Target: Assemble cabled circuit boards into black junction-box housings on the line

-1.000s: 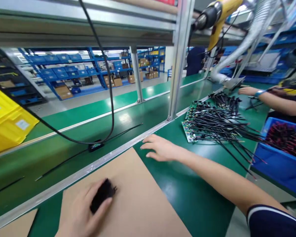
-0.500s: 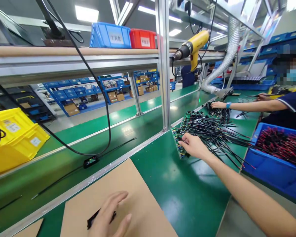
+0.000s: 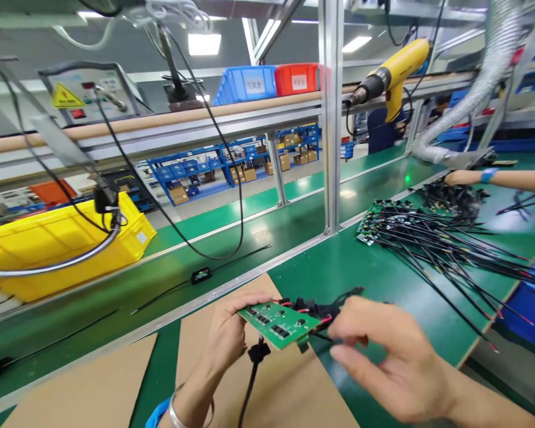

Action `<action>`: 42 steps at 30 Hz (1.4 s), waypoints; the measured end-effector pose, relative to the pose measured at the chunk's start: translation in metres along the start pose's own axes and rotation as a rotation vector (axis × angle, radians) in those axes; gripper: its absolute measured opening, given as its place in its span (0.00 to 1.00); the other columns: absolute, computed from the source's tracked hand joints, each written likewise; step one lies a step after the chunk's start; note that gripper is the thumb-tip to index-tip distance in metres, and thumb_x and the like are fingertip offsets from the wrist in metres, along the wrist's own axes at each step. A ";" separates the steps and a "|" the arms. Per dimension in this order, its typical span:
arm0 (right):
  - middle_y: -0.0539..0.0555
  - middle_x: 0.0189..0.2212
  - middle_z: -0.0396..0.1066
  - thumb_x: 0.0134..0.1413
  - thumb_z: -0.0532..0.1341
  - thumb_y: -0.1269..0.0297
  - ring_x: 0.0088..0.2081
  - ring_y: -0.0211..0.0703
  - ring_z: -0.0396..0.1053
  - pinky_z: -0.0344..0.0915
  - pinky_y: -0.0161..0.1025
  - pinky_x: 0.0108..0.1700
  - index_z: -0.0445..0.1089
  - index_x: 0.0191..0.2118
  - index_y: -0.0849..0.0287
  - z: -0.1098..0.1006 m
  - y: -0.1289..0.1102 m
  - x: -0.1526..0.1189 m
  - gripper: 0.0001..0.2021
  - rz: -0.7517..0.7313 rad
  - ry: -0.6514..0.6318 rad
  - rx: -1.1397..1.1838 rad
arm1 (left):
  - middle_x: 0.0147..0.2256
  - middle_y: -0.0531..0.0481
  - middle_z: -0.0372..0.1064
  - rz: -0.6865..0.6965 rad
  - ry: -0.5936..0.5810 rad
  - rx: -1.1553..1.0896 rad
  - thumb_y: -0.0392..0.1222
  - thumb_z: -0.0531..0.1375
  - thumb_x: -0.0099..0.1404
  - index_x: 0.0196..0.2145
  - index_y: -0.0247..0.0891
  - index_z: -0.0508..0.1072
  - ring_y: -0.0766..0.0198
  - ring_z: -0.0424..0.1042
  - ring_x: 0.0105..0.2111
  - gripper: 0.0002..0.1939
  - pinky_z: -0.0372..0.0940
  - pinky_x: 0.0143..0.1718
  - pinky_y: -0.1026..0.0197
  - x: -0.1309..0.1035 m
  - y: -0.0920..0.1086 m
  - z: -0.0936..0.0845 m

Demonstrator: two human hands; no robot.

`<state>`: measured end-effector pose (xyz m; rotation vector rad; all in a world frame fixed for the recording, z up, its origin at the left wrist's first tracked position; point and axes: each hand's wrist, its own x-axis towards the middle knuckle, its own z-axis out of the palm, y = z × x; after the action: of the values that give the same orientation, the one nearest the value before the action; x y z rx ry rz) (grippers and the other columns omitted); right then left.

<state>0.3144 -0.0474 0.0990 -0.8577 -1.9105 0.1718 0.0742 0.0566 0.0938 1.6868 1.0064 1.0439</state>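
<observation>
My left hand (image 3: 229, 333) grips a green circuit board (image 3: 279, 324) by its left edge, raised above a brown cardboard sheet (image 3: 223, 386). Several small black chips sit on the board's upper face, and red and black wires (image 3: 325, 312) leave its far side. Under the board shows a black connector piece (image 3: 259, 353) with a cable running down. Close to the right end of the board is my right hand (image 3: 392, 356), its fingers bent, with a gap between thumb and forefinger beside a black wire; its other fingertips are partly hidden.
A pile of wired circuit boards (image 3: 383, 220) lies to the right on the green bench, beside a co-worker's arm (image 3: 517, 178). A yellow heat gun (image 3: 396, 71) hangs above. A yellow bin (image 3: 62, 244) stands left; a blue bin (image 3: 526, 315) is at far right.
My right hand has come back from the board pile toward the middle. My left hand has risen from the cardboard and now holds a circuit board. The view has shifted left.
</observation>
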 end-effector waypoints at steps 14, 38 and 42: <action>0.53 0.46 0.73 0.52 0.55 0.74 0.47 0.47 0.70 0.66 0.42 0.49 0.67 0.49 0.54 0.069 0.046 0.052 0.18 0.325 -0.192 0.256 | 0.44 0.41 0.75 -0.062 0.034 -0.515 0.49 0.63 0.55 0.47 0.38 0.76 0.48 0.74 0.46 0.23 0.68 0.48 0.47 -0.009 -0.004 -0.010; 0.51 0.32 0.73 0.39 0.71 0.50 0.31 0.45 0.69 0.61 0.35 0.29 0.74 0.47 0.56 0.054 0.100 0.060 0.27 0.426 -1.166 0.155 | 0.31 0.50 0.70 -0.791 -0.592 0.091 0.52 0.65 0.53 0.39 0.35 0.71 0.72 0.60 0.18 0.21 0.55 0.13 0.71 -0.098 -0.028 -0.035; 0.54 0.40 0.74 0.49 0.66 0.56 0.36 0.43 0.70 0.64 0.35 0.36 0.70 0.52 0.57 0.119 0.095 0.055 0.24 0.303 -0.955 0.258 | 0.34 0.47 0.72 -0.762 -0.579 0.109 0.54 0.62 0.56 0.38 0.34 0.72 0.71 0.60 0.18 0.20 0.56 0.13 0.69 -0.098 -0.057 -0.012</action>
<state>0.2470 0.0860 0.0368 -0.9682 -2.5131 1.1571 0.0220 -0.0154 0.0225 1.3643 1.1655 0.0005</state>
